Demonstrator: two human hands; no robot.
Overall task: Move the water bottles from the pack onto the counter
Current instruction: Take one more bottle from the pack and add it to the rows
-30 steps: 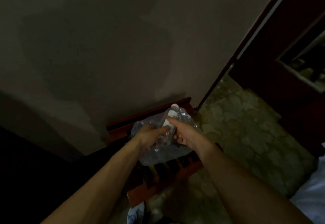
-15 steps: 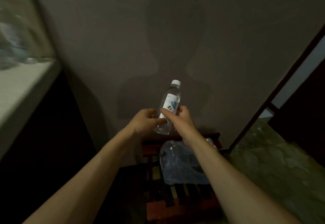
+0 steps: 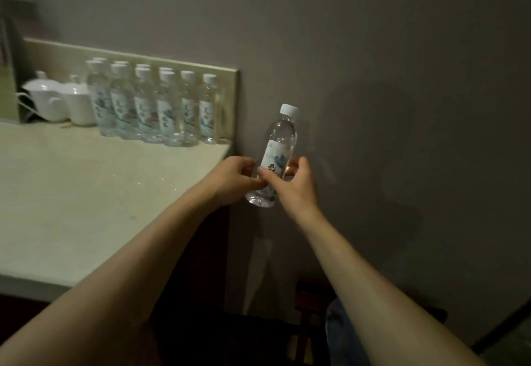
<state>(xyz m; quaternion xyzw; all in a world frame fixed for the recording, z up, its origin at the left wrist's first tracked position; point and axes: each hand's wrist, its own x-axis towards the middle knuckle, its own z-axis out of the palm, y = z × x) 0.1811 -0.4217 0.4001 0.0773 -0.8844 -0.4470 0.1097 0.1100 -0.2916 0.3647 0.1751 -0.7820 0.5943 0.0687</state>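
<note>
You have lifted the bottle point(image 3: 278, 156) clear of the pack, both hands' fingers point(image 3: 265, 175) clamped round it, now beside the counter point(image 3: 86, 193); next, set it by the row of bottles point(image 3: 155, 107).

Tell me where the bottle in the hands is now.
The bottle is in the air between both hands, just right of the counter corner, in front of the wall.

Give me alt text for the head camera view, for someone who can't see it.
Two bare hands, left and right, share a grip on an upright water bottle in the air just past the counter edge. At the back of the counter, bottles stand in rows beside white teaware.
</note>
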